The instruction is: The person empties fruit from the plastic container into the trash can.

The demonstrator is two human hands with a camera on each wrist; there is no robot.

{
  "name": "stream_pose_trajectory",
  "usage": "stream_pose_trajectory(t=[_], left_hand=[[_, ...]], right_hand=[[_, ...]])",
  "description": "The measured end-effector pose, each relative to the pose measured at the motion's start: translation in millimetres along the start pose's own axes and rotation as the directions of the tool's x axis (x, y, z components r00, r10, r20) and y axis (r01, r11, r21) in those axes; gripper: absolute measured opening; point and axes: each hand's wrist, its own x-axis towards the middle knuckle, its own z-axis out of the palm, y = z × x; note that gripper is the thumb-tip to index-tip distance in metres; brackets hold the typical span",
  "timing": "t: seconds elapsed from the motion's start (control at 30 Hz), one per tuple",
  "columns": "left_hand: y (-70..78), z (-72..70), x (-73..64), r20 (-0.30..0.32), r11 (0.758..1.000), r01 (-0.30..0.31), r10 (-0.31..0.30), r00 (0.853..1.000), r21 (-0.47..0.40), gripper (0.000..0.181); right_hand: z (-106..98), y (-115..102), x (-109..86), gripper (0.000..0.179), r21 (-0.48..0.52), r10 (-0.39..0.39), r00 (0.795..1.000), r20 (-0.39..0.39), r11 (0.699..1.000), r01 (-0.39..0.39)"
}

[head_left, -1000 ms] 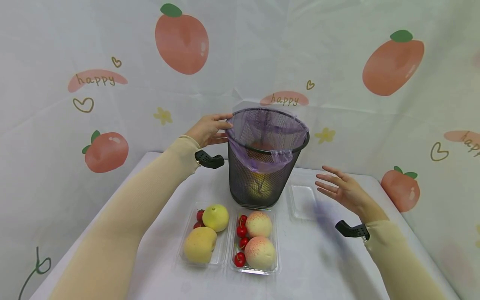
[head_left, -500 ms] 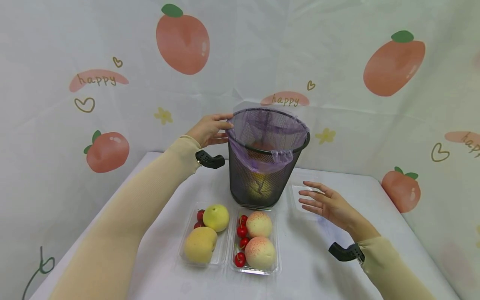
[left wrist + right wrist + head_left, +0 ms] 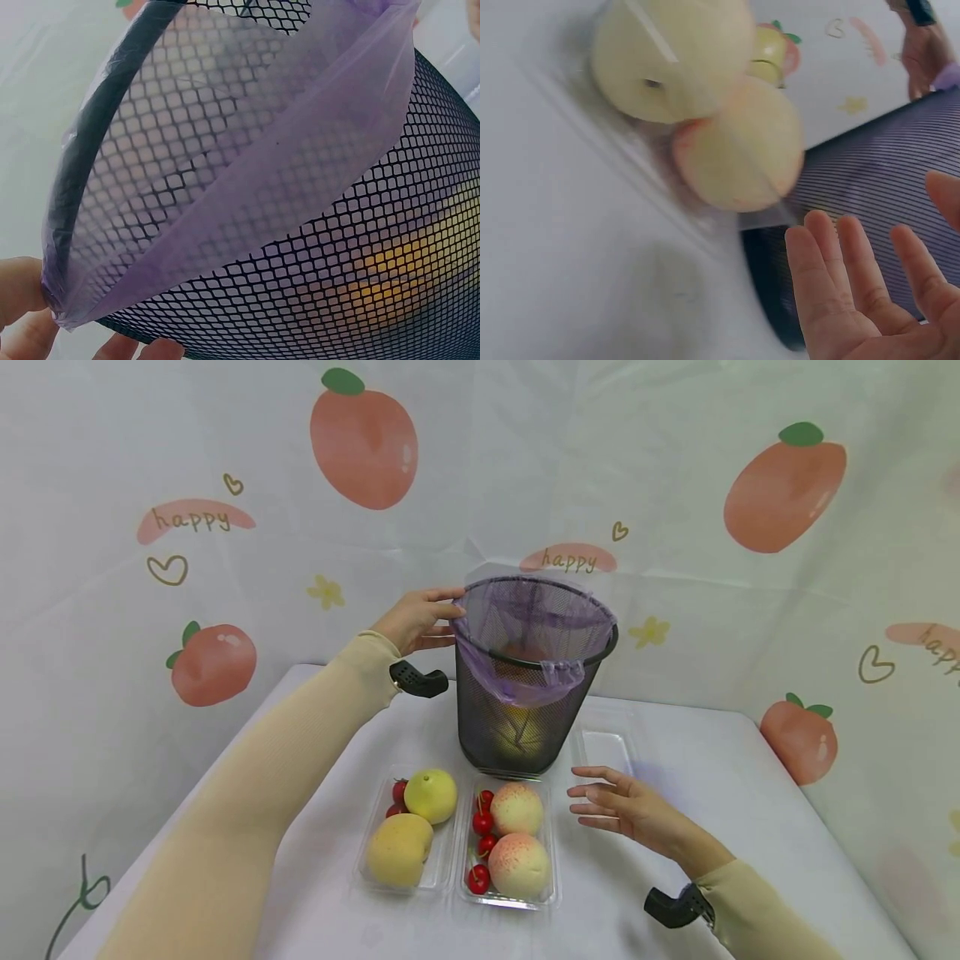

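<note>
A black mesh wastebasket [image 3: 487, 731] stands upright, lined with a purple plastic bag [image 3: 517, 692] folded over its rim. Yellow and reddish things show dimly inside it. My left hand [image 3: 420, 620] grips the rim and bag at the left; in the left wrist view the thumb and several fingertips show at the rim's edge. My right hand [image 3: 637, 814] hovers with fingers spread, holding nothing, just right of a clear plastic box [image 3: 553, 881]. In that box lie two peaches [image 3: 519, 865] and several red cherries [image 3: 482, 822].
Left of it, another clear box [image 3: 442, 868] holds a yellow pear-like fruit [image 3: 400, 850], a yellow-green fruit [image 3: 431, 796] and small red fruits [image 3: 401, 791]. A clear tray [image 3: 607, 752] lies right of the wastebasket. A printed cloth [image 3: 675, 635] hangs behind the table.
My right hand has moved left and toward the front, from beside the clear tray to near the peach box. The left hand stays on the wastebasket rim.
</note>
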Motion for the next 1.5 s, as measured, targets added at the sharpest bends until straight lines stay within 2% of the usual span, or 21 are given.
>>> stream_pose_trajectory(t=[0.27,0.53,0.87,1.2,1.5], left_hand=[[0.3,-0.3,-0.3,0.003,1.000,0.009,-0.009,1.000,-0.003,0.051],[-0.3,-0.9,0.0,0.004,1.000,0.009,-0.009,1.000,-0.003,0.051],[-0.3,-1.4,-0.1,0.002,1.000,0.010,-0.010,1.000,-0.006,0.050],[-0.5,-1.1,1.1,0.003,1.000,0.009,-0.009,1.000,-0.006,0.051],[0.5,-1.6,1.0,0.015,1.000,0.006,-0.006,1.000,-0.011,0.051]], right_hand=[[6,20,1.8,0.037,0.043,0.042,0.998,0.037,0.998,-0.044],[10,32,5.6,0.041,0.106,0.033,0.994,0.107,0.993,-0.044],[25,36,13.3,0.066,0.028,0.140,0.990,0.033,0.990,-0.141],[33,37,19.7,0.067,0.010,0.195,0.981,0.009,0.981,-0.195],[35,37,22.5,0.068,-0.010,0.211,0.977,-0.021,0.977,-0.211]])
